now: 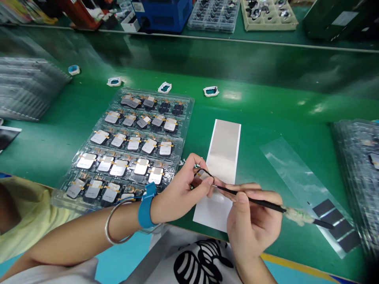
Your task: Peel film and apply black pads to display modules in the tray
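Note:
My left hand (183,189) pinches a thin curved black wire (204,172) between thumb and fingers. My right hand (251,217) grips a slim black tool with a fine metal tip (251,200), its shaft wrapped in whitish-green material further back. The tip reaches the left fingers near the wire. Both hands hover over a white strip with a silver-grey panel (223,154). A blue wristband (146,206) and a metal bangle (118,221) circle my left arm. A clear blister tray (188,118) of small flat taped components lies to the left.
Stacks of clear trays lie at the left (29,88) and right (358,173). A clear sleeve (296,185) holds dark strips. Several small blue-and-white pieces (164,87) sit on the green mat. A blue machine (161,14) stands on the far bench. A yellow sleeve (23,213) shows lower left.

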Action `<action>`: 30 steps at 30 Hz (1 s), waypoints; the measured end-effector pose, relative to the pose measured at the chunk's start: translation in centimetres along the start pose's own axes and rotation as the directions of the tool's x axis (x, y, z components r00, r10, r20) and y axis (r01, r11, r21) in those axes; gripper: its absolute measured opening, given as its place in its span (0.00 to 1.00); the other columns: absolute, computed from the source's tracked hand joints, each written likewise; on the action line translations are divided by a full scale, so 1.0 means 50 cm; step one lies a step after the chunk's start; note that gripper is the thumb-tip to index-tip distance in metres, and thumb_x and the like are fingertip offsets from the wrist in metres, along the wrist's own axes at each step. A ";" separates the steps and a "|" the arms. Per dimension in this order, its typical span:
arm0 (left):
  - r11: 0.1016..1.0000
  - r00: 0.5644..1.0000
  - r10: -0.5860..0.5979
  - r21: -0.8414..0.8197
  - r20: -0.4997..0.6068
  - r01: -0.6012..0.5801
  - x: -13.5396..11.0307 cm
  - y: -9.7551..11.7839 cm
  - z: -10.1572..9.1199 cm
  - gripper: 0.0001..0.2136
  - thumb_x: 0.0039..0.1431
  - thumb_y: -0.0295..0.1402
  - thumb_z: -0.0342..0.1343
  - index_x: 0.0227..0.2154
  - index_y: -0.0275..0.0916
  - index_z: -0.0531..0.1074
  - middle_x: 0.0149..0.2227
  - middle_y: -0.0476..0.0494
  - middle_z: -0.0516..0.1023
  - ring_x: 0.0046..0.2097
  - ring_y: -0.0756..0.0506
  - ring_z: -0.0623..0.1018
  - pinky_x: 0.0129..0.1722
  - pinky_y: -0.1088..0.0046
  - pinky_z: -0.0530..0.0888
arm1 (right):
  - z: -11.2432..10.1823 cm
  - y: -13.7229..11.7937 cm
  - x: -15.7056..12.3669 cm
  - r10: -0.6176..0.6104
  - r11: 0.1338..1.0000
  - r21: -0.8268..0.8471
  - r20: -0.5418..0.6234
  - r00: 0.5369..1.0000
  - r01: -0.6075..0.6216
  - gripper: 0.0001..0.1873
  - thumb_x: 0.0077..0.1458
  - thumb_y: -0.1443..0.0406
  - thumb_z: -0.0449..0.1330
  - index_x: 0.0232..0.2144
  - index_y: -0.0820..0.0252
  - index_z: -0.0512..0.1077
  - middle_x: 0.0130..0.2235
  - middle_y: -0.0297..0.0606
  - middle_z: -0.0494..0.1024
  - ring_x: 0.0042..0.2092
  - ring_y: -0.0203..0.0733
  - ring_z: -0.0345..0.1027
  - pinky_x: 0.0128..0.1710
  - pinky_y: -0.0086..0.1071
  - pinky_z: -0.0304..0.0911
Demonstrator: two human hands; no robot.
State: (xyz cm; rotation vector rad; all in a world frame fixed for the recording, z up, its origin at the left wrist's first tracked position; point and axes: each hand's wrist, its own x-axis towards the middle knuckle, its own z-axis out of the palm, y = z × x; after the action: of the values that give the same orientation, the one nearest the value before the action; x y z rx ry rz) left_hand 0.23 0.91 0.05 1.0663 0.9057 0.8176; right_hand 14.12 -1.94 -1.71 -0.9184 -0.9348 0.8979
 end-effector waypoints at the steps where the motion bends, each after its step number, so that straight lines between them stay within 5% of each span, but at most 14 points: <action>1: 1.000 1.000 0.000 0.005 0.028 0.000 0.000 0.000 -0.002 0.07 0.70 0.36 0.46 0.40 0.42 0.52 0.27 0.56 0.65 0.22 0.55 0.57 0.22 0.78 0.57 | -0.004 -0.001 0.003 0.020 1.000 0.012 -0.012 1.000 -0.019 0.09 0.59 0.76 0.55 0.38 0.58 0.67 0.35 0.34 0.75 0.39 0.39 0.76 0.38 0.40 0.79; 9: 0.914 0.981 0.093 0.376 0.171 -0.152 -0.022 0.037 -0.007 0.04 0.72 0.31 0.34 0.46 0.40 0.50 0.35 0.46 0.68 0.31 0.50 0.65 0.32 0.72 0.65 | -0.062 -0.045 0.072 -0.047 0.991 -0.127 -0.094 0.994 0.035 0.07 0.55 0.74 0.61 0.35 0.60 0.69 0.33 0.35 0.75 0.35 0.43 0.76 0.36 0.45 0.80; 13: 0.633 0.959 0.203 0.721 0.199 -0.284 -0.070 0.110 -0.004 0.04 0.70 0.30 0.39 0.44 0.40 0.56 0.34 0.43 0.72 0.32 0.48 0.72 0.28 0.72 0.67 | -0.086 -0.057 0.106 -0.117 0.970 -0.217 -0.023 0.993 0.109 0.08 0.53 0.73 0.63 0.34 0.59 0.70 0.32 0.35 0.75 0.35 0.42 0.77 0.37 0.38 0.80; 17: 0.440 0.929 0.369 0.877 0.019 -0.193 -0.065 0.188 -0.049 0.03 0.67 0.28 0.43 0.40 0.39 0.61 0.33 0.46 0.76 0.31 0.48 0.75 0.29 0.73 0.69 | -0.102 -0.048 0.114 -0.110 0.969 -0.218 0.038 0.993 0.116 0.08 0.52 0.72 0.64 0.34 0.61 0.68 0.33 0.35 0.75 0.35 0.43 0.78 0.35 0.36 0.80; 21: 0.533 0.801 0.505 0.846 -0.322 0.003 0.053 0.209 -0.185 0.03 0.62 0.29 0.53 0.36 0.35 0.70 0.35 0.45 0.78 0.38 0.47 0.76 0.39 0.72 0.70 | -0.114 -0.037 0.106 -0.055 0.965 -0.252 0.058 0.997 0.068 0.07 0.54 0.70 0.64 0.33 0.63 0.68 0.33 0.37 0.76 0.36 0.45 0.79 0.35 0.36 0.79; 23: 0.658 0.754 0.431 0.744 -0.496 0.114 0.126 0.190 -0.261 0.04 0.56 0.30 0.58 0.29 0.33 0.74 0.30 0.45 0.79 0.33 0.48 0.75 0.35 0.73 0.70 | -0.117 -0.033 0.101 -0.035 0.963 -0.264 0.059 0.998 0.049 0.07 0.54 0.70 0.64 0.34 0.63 0.68 0.34 0.37 0.76 0.37 0.45 0.79 0.36 0.35 0.79; 26: 0.722 0.722 0.372 0.671 -0.584 0.171 0.202 0.148 -0.337 0.05 0.49 0.29 0.62 0.25 0.32 0.76 0.25 0.44 0.79 0.28 0.48 0.75 0.31 0.73 0.70 | -0.122 -0.027 0.096 -0.010 0.962 -0.272 0.074 0.997 0.029 0.07 0.55 0.69 0.64 0.34 0.62 0.67 0.34 0.37 0.77 0.37 0.44 0.79 0.37 0.32 0.78; 30: 0.775 0.708 0.328 0.607 -0.626 0.178 0.216 0.112 -0.363 0.07 0.45 0.33 0.65 0.25 0.33 0.79 0.23 0.44 0.80 0.25 0.48 0.74 0.27 0.74 0.69 | -0.128 -0.019 0.093 0.008 0.955 -0.296 0.134 0.991 0.033 0.06 0.56 0.69 0.63 0.35 0.61 0.68 0.35 0.37 0.77 0.37 0.42 0.79 0.38 0.29 0.77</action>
State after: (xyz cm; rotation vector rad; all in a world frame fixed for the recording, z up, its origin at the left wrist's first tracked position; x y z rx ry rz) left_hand -12.53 18.63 -0.83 1.4020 1.9224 1.0569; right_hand 21.72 0.42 -1.61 -1.1169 -1.2139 0.8282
